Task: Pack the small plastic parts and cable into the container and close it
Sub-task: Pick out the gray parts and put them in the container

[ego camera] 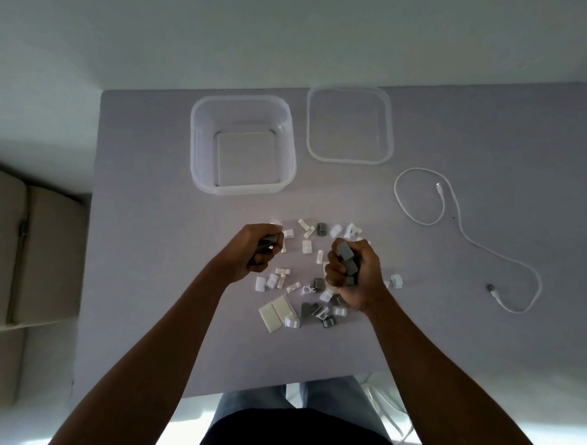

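Several small white and grey plastic parts (307,247) lie scattered on the table's middle. My left hand (255,252) is closed around a few grey parts at the pile's left edge. A fistful of grey parts (347,265) sticks out of my right hand (353,275), which is over the pile's right side. The clear square container (201,144) stands open and empty behind the pile. Its clear lid (387,125) lies flat to the right of it. A white cable (453,226) curls loosely on the table further right.
The lilac table (141,283) ends just left of the container and near my legs at the front. A beige cushioned seat (32,251) stands to the left, below table height. White cords (388,404) lie on the floor at the front right.
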